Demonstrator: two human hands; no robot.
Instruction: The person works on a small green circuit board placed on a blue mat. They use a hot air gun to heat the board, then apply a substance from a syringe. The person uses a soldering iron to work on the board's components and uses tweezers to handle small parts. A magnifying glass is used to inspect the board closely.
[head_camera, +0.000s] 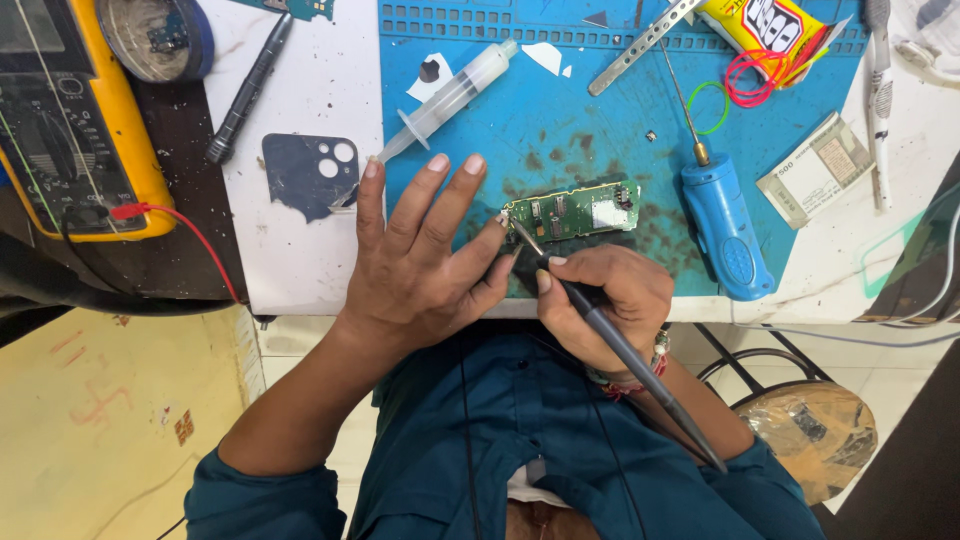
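Note:
A small green circuit board (572, 211) lies on the blue work mat (560, 110). My right hand (600, 300) grips a grey soldering iron (620, 345) like a pen, its metal tip touching the board's left end. My left hand (425, 255) rests flat on the mat and white bench with fingers spread, its lowest finger reaching to the board's left edge beside the iron's tip. It holds nothing.
A plastic syringe (450, 98), a blue-handled tool (722, 230), a metal strip (640, 45), rubber bands (745, 80), a folded banknote (815, 168) and a yellow glue packet (770, 25) lie around. A yellow multimeter (70, 120) with a red lead, a black pen (248, 88) and a dark phone back cover (310, 175) sit left.

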